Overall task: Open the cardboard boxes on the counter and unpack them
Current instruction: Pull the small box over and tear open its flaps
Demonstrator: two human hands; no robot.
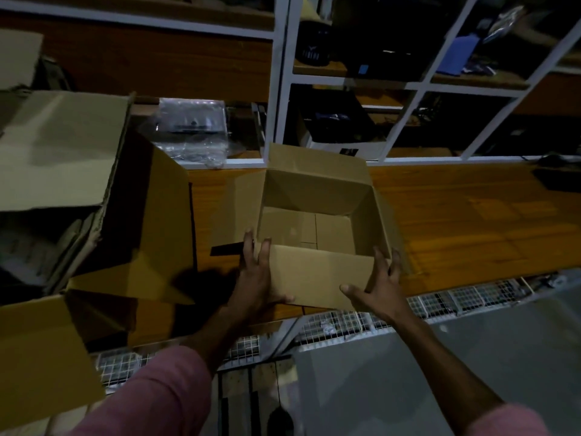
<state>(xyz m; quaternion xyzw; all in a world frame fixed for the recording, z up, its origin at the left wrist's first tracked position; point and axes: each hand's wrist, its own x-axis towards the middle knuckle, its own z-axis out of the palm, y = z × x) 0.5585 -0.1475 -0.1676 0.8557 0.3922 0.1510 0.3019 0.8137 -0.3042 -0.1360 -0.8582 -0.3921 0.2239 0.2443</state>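
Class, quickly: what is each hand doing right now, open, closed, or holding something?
Left hand: gripping the near-left corner of the open cardboard box.
Right hand: fingers spread, gripping the box's near-right corner.

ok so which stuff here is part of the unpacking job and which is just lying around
Job: small open brown cardboard box, held by left hand and right hand; large open cardboard box.
Lying about: clear plastic packaging; blue item on shelf.
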